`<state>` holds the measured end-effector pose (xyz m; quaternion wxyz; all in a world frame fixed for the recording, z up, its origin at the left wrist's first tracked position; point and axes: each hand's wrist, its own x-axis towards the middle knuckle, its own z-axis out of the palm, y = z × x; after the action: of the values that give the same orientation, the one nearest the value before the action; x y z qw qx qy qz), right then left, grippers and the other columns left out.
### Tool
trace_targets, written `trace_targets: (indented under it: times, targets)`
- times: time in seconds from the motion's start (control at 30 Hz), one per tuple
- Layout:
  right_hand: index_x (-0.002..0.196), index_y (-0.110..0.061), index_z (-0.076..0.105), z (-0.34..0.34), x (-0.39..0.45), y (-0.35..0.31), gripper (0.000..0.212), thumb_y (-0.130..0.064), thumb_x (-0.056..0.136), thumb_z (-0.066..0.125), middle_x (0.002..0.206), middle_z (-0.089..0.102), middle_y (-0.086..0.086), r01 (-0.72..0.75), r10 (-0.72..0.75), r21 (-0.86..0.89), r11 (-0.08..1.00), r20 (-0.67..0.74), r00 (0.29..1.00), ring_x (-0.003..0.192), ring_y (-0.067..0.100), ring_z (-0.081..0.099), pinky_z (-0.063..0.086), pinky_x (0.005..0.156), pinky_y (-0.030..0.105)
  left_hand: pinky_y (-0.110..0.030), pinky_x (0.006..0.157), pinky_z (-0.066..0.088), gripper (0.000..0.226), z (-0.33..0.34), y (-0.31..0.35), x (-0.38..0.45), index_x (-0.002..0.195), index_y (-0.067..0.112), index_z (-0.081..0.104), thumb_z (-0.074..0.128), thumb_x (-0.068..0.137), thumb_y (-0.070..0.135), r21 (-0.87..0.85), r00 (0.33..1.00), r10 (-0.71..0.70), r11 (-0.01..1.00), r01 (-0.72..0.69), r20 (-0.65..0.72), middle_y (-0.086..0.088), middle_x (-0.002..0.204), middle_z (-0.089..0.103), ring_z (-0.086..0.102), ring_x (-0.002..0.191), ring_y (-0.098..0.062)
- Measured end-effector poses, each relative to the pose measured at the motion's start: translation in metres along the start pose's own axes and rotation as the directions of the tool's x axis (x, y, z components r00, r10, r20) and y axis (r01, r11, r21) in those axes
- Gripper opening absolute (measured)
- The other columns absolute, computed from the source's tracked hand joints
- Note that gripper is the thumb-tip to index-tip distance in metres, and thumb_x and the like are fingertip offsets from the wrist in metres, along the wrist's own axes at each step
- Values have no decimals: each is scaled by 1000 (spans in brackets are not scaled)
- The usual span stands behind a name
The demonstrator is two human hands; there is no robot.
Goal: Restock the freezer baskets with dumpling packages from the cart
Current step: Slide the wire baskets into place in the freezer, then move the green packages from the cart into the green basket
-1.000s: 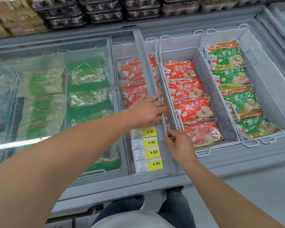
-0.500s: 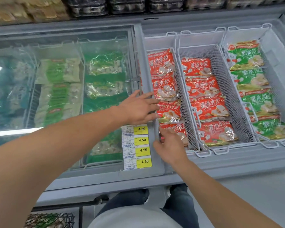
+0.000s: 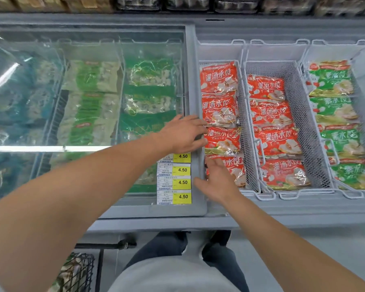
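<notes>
Head view showed left hand (image 3: 183, 133) flat on the lid (image 3: 195, 102) edge, right hand (image 3: 217, 178) spread on the nearest red pack (image 3: 234, 169) in the left basket (image 3: 248, 144); baskets uncovered

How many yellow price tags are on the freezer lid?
4, stacked in one column on the lid's near right corner: top, partly hidden by the left hand, second, third, bottom.

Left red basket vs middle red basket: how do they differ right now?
The left red basket is filled nearly to its rim; the middle red basket sits lower, its mesh walls bare above the packs. The right hand rests on the left basket's nearest pack; nothing touches the middle basket. Both show four red dumpling packs in a row.
</notes>
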<state>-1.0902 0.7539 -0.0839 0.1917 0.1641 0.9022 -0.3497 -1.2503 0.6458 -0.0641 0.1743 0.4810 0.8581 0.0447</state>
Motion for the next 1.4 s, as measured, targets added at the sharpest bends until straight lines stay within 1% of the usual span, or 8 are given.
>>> trace_targets:
  times: [0.13, 0.33, 0.43, 0.57, 0.8, 0.97, 1.13, 1.4]
  targets:
    - [136, -13, 51, -12, -8, 7, 53, -29, 88, 63, 116, 52, 4, 52, -52, -18, 998, 39, 998, 112, 22, 52, 36, 82, 26, -44, 94, 49, 34, 5, 15, -24, 107, 17, 71, 49, 98, 42, -294, 937, -240, 942, 162, -252, 0, 108, 71, 58, 105, -20]
    - [131, -13, 56, -11, -37, 19, 47, -26, 86, 61, 121, 55, 8, 240, -243, -142, 960, -3, 970, 111, 25, 54, 42, 87, 29, -29, 93, 44, 30, 34, 60, -93, 117, 13, 70, 63, 93, 29, -602, 704, -645, 699, 386, -298, -2, 116, 72, 62, 110, -21]
    - [133, -13, 55, -4, -62, 23, 47, -24, 87, 60, 126, 52, 10, 376, -369, -230, 898, 72, 927, 115, 28, 51, 39, 87, 29, -24, 94, 42, 29, 59, 103, -142, 116, 11, 71, 67, 91, 25, -692, 568, -777, 567, 447, -270, -2, 115, 72, 63, 110, -20]
    - [139, -14, 52, 10, -93, 25, 51, -25, 89, 60, 137, 50, 9, 499, -453, -251, 829, 221, 864, 128, 27, 44, 35, 105, 33, -20, 87, 38, 28, 89, 146, -202, 117, 14, 70, 66, 91, 22, -742, 373, -901, 403, 536, -220, -1, 114, 72, 63, 108, -16]
    - [132, -12, 57, 79, -143, -9, 51, -22, 82, 61, 126, 57, 12, 720, -583, -272, 639, 439, 683, 119, 33, 51, 43, 99, 37, -34, 89, 50, 32, 143, 208, -329, 121, 17, 67, 61, 92, 27, -748, 116, -981, 191, 635, -152, -3, 113, 71, 64, 105, -23]
    - [139, -11, 51, 142, -183, -53, 52, -24, 89, 58, 134, 53, 11, 843, -608, -286, 456, 592, 529, 123, 31, 49, 41, 101, 37, -38, 92, 50, 38, 185, 246, -417, 127, 14, 63, 61, 93, 31, -752, -72, -995, 2, 659, -66, -8, 121, 68, 62, 112, -27]
    - [143, -11, 46, 217, -221, -93, 55, -25, 91, 57, 141, 49, 9, 931, -584, -225, 287, 730, 356, 129, 29, 46, 39, 109, 39, -41, 95, 50, 44, 230, 278, -494, 132, 15, 59, 57, 93, 33, -724, -180, -983, -158, 672, 47, -8, 130, 63, 57, 119, -28]
    - [145, -13, 43, 314, -260, -144, 57, -23, 91, 59, 138, 49, 9, 972, -479, -229, 56, 848, 227, 126, 31, 46, 45, 101, 42, -44, 96, 49, 48, 289, 285, -580, 137, 15, 53, 58, 93, 33, -720, -252, -952, -298, 627, 174, -10, 131, 60, 54, 121, -30]
